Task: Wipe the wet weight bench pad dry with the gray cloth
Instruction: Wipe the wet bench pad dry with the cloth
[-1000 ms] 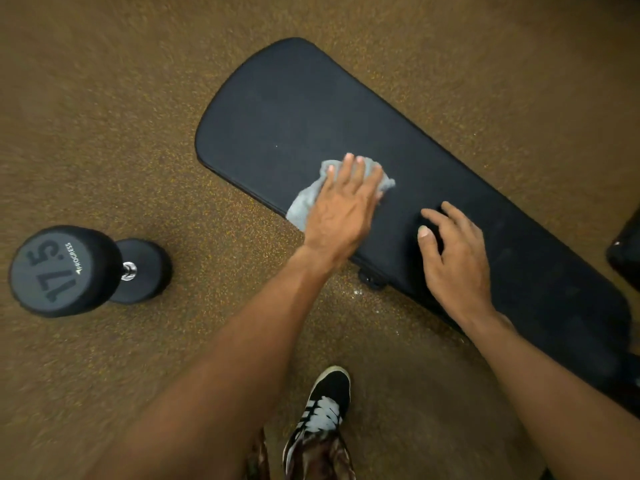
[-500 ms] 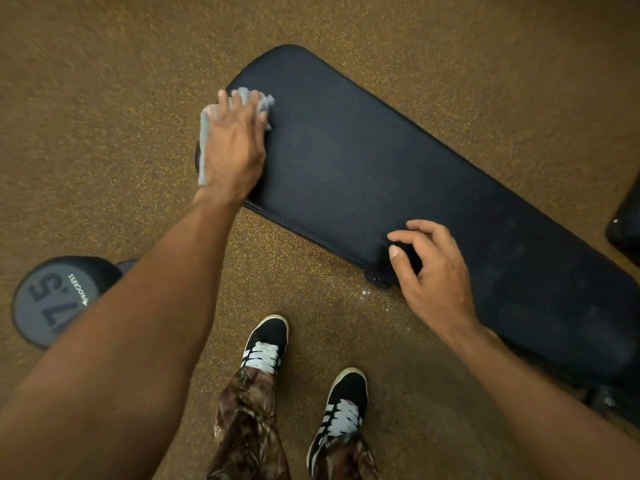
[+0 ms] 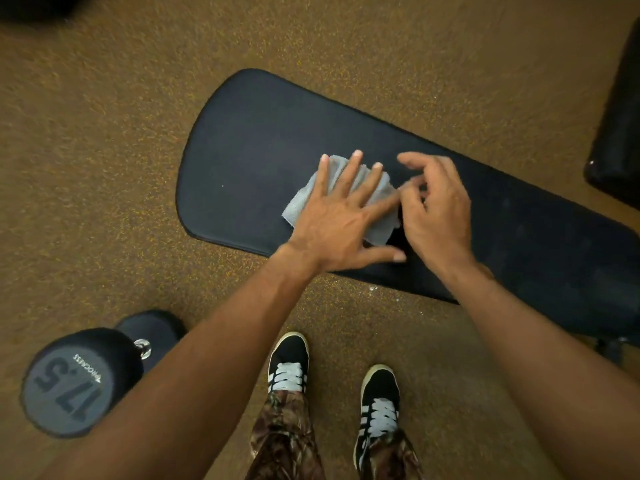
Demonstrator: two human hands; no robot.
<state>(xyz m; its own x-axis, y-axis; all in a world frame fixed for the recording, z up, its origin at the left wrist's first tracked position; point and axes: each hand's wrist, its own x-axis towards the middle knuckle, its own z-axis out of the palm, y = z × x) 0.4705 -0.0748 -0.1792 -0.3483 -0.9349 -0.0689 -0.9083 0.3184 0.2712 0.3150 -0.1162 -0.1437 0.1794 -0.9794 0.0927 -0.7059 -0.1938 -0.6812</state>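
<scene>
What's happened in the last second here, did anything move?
The left hand slid the gray cloth from the bench pad's rounded end back to its middle, pressing it flat. The right hand left the pad's near edge and came up beside the cloth; whether it touches it is blurred. The pad and the dumbbell stayed put.

A brown, speckled rubber floor (image 3: 104, 150) fills the frame. On it stands a black weight bench pad (image 3: 259, 161), running from the upper centre down to the right edge. A crumpled gray cloth (image 3: 379, 220) lies on the pad near its middle, with the left hand (image 3: 336, 223) spread flat on top of it. A black dumbbell (image 3: 79, 379) marked 7.5 rests on the floor at lower left. Two black shoes (image 3: 289, 362) with white laces stand at bottom centre. White flecks (image 3: 372, 289) dot the floor just below the pad.
</scene>
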